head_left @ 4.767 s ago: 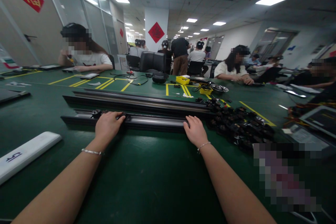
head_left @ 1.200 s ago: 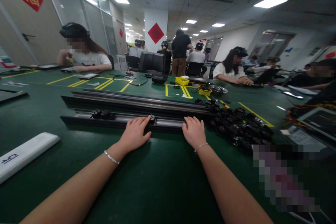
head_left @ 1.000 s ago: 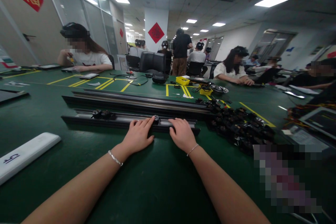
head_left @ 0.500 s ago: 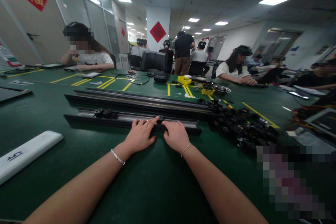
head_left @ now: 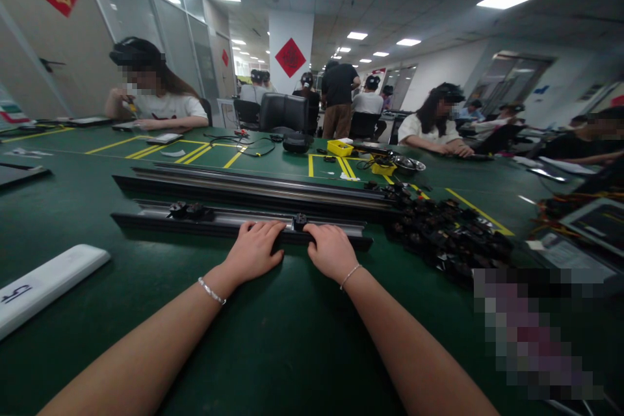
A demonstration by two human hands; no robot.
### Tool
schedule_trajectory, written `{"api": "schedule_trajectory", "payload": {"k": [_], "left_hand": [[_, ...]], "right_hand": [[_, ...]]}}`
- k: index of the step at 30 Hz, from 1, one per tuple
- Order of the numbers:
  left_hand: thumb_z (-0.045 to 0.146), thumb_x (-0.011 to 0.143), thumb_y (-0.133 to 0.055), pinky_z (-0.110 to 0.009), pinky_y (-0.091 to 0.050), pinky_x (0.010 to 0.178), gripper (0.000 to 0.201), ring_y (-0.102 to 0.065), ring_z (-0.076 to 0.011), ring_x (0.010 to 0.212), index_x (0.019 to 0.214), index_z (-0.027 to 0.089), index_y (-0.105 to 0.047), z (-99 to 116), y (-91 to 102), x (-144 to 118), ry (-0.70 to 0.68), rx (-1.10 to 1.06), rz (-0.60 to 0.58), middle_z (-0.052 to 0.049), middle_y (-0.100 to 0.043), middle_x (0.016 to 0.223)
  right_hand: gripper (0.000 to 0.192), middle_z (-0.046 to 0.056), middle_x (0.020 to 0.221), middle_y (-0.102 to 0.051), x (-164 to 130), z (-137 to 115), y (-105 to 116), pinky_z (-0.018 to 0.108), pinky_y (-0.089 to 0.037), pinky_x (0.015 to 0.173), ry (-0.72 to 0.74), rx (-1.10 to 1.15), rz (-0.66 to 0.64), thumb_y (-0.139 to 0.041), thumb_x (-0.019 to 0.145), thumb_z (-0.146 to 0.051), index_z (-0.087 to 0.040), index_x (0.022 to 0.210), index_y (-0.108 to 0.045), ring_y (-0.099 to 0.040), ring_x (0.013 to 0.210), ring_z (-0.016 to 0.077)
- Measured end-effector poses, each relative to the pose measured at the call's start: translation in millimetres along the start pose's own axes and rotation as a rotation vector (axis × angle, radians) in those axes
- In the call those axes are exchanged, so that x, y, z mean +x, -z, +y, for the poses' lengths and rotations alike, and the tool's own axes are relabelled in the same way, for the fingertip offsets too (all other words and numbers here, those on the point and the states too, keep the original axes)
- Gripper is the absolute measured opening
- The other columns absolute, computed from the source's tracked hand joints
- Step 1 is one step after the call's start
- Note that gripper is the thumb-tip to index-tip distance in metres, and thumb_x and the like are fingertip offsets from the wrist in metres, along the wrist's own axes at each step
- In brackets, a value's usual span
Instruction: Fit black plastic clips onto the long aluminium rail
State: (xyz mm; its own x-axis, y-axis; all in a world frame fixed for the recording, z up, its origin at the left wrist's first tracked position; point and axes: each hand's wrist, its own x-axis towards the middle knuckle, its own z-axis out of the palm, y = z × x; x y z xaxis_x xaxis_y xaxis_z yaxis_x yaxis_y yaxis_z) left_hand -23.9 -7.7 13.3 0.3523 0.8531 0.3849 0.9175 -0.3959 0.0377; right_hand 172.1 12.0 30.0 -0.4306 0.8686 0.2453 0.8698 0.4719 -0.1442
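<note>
A long black rail (head_left: 160, 224) with a silvery channel lies across the table in front of me. In its channel sits a small black module (head_left: 300, 221), between my two hands. My left hand (head_left: 253, 248) lies over the rail's near edge left of the module, fingers stretched out and thumb apart, a small gap from it. On the other side, my right hand (head_left: 332, 251) has its fingers bent over the rail, the index fingertip against the module; its grip underneath is partly hidden. More black modules (head_left: 188, 210) sit at the rail's left part.
Behind lies a second set of long black rails (head_left: 244, 185). A heap of black modules (head_left: 448, 231) is at the right. A white bar (head_left: 53, 283) lies at left. Yellow boxes (head_left: 340, 147) stand farther back. Co-workers (head_left: 160, 88) sit across the green table (head_left: 273, 344).
My left hand's fingertips have drawn back left from the module, which now shows more fully. My right hand stays beside it. The whole view has shifted slightly.
</note>
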Motion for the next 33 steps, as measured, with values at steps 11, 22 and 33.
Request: {"api": "schedule_trajectory", "payload": {"k": [11, 22, 33], "left_hand": [[0.037, 0.077, -0.051, -0.043, -0.027, 0.093, 0.05, -0.048, -0.0246, 0.112, 0.124, 0.022, -0.044, -1.4, -1.1, -0.1, -0.003, 0.0, -0.002, -0.006, -0.056, 0.125], [0.036, 0.077, -0.05, -0.043, -0.029, 0.091, 0.048, -0.049, -0.0249, 0.11, 0.123, 0.023, -0.046, -1.3, 0.6, 1.0, 0.005, 0.003, -0.015, -0.006, -0.058, 0.122], [0.036, 0.078, -0.048, -0.044, -0.028, 0.092, 0.045, -0.05, -0.0253, 0.109, 0.121, 0.024, -0.047, -1.0, 2.8, 2.1, 0.025, -0.022, -0.035, -0.006, -0.058, 0.121]], "right_hand": [[0.034, 0.004, 0.105, -0.064, -1.1, 1.6, 4.6, 0.032, -0.031, 0.091, -0.02, 0.01, -0.019, -0.044, 0.08, -0.022, -0.026, 0.112, -0.055, -0.053, 0.1, 0.0187], [0.036, 0.004, 0.108, -0.064, -4.7, 7.0, 12.8, 0.031, -0.031, 0.092, -0.06, -0.007, -0.059, -0.043, 0.08, -0.021, -0.026, 0.114, -0.055, -0.052, 0.102, 0.0183], [0.035, 0.003, 0.106, -0.065, -8.1, 16.3, 27.8, 0.031, -0.035, 0.087, -0.131, -0.079, -0.127, -0.04, 0.082, -0.021, -0.027, 0.112, -0.057, -0.054, 0.099, 0.019]]}}
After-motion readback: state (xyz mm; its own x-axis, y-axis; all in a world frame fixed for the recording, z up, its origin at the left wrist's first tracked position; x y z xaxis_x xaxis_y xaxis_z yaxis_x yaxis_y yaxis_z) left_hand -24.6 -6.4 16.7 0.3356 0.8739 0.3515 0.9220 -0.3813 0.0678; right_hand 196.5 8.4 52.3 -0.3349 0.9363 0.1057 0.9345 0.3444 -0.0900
